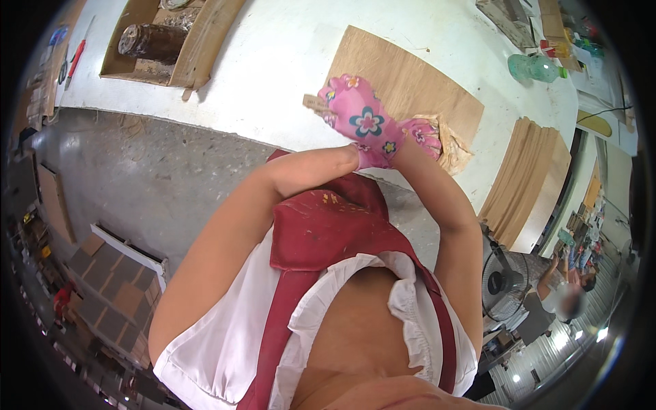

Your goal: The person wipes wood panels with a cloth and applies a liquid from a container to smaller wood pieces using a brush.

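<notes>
My forearms cross over the table's near edge, the right over the left. Both hands wear pink flowered gloves. My right hand [359,113] is closed on a small flat tan piece [314,103], whose end sticks out on the left; its kind is unclear. My left hand [422,134] reaches under my right wrist and is partly hidden. Its fingers close on a crumpled yellowish cloth [452,147]. Beneath both hands lies a thin wood-grain board [403,72], flat on the white table [273,75].
To the right is a stack of wood-grain boards [523,174], with a greenish plastic bottle [536,68] beyond. A brown-stained jar [152,42] lies in a cardboard box [195,51] at the back left, beside a red-handled tool [75,61]. A fan [504,281] and a co-worker [557,294] are at right.
</notes>
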